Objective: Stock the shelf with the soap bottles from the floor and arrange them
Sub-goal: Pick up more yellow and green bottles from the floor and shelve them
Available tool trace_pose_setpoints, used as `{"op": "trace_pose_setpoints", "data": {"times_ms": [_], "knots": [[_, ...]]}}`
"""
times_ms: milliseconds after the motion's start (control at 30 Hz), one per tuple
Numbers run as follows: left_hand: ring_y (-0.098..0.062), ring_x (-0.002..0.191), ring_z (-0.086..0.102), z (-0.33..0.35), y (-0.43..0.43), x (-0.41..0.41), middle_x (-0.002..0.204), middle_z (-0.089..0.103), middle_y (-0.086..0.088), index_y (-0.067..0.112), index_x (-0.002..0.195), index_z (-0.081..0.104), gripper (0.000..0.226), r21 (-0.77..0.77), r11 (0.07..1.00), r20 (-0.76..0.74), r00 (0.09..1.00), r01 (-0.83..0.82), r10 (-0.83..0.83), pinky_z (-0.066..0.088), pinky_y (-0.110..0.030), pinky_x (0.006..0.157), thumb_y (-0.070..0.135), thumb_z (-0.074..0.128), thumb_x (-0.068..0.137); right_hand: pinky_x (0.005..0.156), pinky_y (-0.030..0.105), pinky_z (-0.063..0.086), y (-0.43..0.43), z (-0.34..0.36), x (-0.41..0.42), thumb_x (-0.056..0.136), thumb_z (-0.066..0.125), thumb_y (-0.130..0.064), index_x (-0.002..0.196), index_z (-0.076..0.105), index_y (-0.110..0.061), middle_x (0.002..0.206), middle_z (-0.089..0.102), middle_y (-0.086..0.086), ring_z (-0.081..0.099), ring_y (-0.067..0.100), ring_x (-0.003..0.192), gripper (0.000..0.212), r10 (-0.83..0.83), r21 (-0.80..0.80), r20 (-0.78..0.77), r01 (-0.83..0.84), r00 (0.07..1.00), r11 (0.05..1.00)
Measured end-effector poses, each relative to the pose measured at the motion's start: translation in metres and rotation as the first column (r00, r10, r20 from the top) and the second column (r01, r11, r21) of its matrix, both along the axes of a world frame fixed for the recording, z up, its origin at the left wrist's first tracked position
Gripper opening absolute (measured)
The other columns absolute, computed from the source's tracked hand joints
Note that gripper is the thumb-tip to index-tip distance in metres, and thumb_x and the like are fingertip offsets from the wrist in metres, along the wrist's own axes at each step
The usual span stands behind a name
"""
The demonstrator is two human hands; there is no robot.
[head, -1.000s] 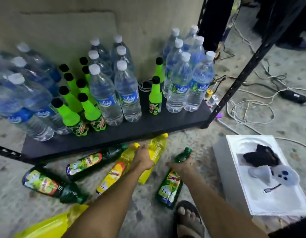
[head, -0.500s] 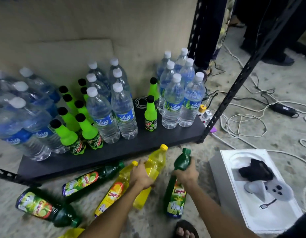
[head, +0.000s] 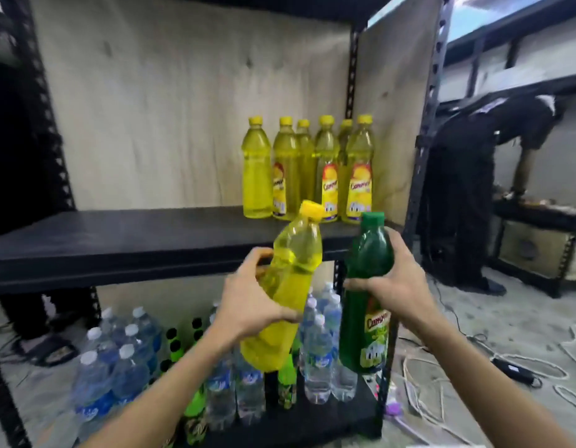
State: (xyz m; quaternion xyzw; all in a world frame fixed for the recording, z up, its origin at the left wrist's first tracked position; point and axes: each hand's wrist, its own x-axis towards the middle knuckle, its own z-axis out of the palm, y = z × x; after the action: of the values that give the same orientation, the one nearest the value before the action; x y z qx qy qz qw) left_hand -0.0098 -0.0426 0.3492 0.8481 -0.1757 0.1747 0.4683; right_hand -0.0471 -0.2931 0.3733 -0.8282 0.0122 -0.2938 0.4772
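Observation:
My left hand (head: 247, 292) grips a yellow soap bottle (head: 289, 279) round its middle, tilted with the cap up and to the right. My right hand (head: 396, 282) grips a dark green soap bottle (head: 367, 253), held upright. Both bottles are in the air just in front of the black middle shelf (head: 118, 234). Several yellow soap bottles (head: 315, 169) stand grouped at the right rear of that shelf. The floor where the other soap bottles lay is out of view.
The bottom shelf (head: 312, 425) holds several water bottles (head: 125, 373) and small green bottles (head: 173, 347). A black upright post (head: 425, 124) bounds the rack on the right. A person in dark clothes (head: 467, 176) bends over at right. Cables (head: 506, 370) lie on the floor.
Both hands lifted the yellow and green bottles from the floor up to middle-shelf height. My view rose from the floor and bottom shelf to the middle shelf.

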Motion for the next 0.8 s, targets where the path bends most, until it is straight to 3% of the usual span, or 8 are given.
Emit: {"op": "trace_pose_setpoints", "data": {"times_ms": [100,200,233,267,333,400,533,800], "knots": [[-0.005,0.102,0.066,0.09,-0.001,0.023,0.109,0.069,0.013,0.035,0.126,0.051,0.116,-0.1,0.995,0.125,0.992,-0.004,0.017,0.053,-0.026,0.089,0.051,0.095,0.02,0.089,0.029,0.056,-0.005,0.084,0.009,0.044,0.097,-0.024,0.134,0.045,-0.039,0.112,0.066,-0.012,0.064,0.014,0.106,0.105,0.013,0.058,0.133,-0.021,0.991,0.998],[-0.018,0.111,0.065,0.152,-0.008,0.062,0.12,0.068,-0.001,0.02,0.136,0.049,0.123,-0.216,0.976,0.146,0.988,-0.026,0.059,0.054,-0.04,0.096,0.035,0.101,0.025,0.061,0.001,0.048,-0.006,0.148,0.035,0.048,0.096,-0.02,0.135,0.046,-0.033,0.119,0.063,-0.008,0.061,0.015,0.106,0.101,-0.003,0.078,0.222,-0.015,0.975,0.997],[-0.019,0.11,0.065,0.165,-0.012,0.077,0.119,0.068,-0.002,0.022,0.135,0.049,0.122,-0.233,0.97,0.153,0.983,-0.063,0.1,0.054,-0.04,0.095,0.035,0.101,0.026,0.057,-0.001,0.045,-0.005,0.164,0.048,0.05,0.096,-0.019,0.136,0.044,-0.034,0.12,0.061,-0.007,0.058,0.016,0.106,0.102,-0.019,0.072,0.235,0.002,0.972,0.997],[-0.02,0.108,0.065,0.174,-0.016,0.091,0.118,0.068,-0.001,0.025,0.133,0.05,0.119,-0.243,0.964,0.156,0.976,-0.11,0.151,0.054,-0.036,0.093,0.037,0.1,0.026,0.063,0.004,0.05,-0.003,0.176,0.061,0.052,0.095,-0.018,0.138,0.041,-0.034,0.122,0.059,-0.004,0.057,0.019,0.109,0.103,-0.033,0.066,0.24,0.018,0.97,0.998],[-0.022,0.108,0.063,0.179,-0.026,0.119,0.118,0.067,0.0,0.029,0.131,0.05,0.113,-0.259,0.948,0.145,0.963,-0.186,0.228,0.051,-0.03,0.087,0.037,0.099,0.029,0.085,0.033,0.059,0.002,0.189,0.089,0.055,0.093,-0.015,0.141,0.038,-0.035,0.129,0.057,0.004,0.056,0.028,0.117,0.104,-0.064,0.041,0.231,0.056,0.971,0.998],[-0.026,0.113,0.06,0.171,-0.036,0.147,0.122,0.064,-0.002,0.029,0.131,0.047,0.111,-0.293,0.93,0.097,0.961,-0.22,0.258,0.049,-0.031,0.086,0.033,0.1,0.034,0.09,0.049,0.057,0.006,0.191,0.116,0.056,0.092,-0.012,0.142,0.037,-0.035,0.13,0.057,0.008,0.056,0.034,0.117,0.105,-0.083,0.009,0.213,0.083,0.974,0.997],[-0.031,0.118,0.058,0.151,-0.042,0.198,0.124,0.063,-0.004,0.027,0.129,0.048,0.107,-0.325,0.9,0.009,0.95,-0.292,0.312,0.051,-0.037,0.091,0.03,0.101,0.036,0.093,0.051,0.056,0.007,0.178,0.167,0.053,0.093,-0.013,0.141,0.039,-0.036,0.129,0.058,0.008,0.057,0.035,0.119,0.106,-0.133,0.022,0.18,0.131,0.975,0.991],[-0.027,0.119,0.056,0.136,-0.022,0.238,0.127,0.06,0.0,0.028,0.13,0.046,0.111,-0.27,0.921,0.011,0.956,-0.28,0.294,0.047,-0.033,0.088,0.041,0.1,0.033,0.093,0.049,0.055,-0.003,0.158,0.211,0.056,0.093,-0.015,0.145,0.034,-0.033,0.133,0.058,0.007,0.057,0.036,0.122,0.108,-0.17,0.026,0.134,0.168,0.976,0.985]]}}
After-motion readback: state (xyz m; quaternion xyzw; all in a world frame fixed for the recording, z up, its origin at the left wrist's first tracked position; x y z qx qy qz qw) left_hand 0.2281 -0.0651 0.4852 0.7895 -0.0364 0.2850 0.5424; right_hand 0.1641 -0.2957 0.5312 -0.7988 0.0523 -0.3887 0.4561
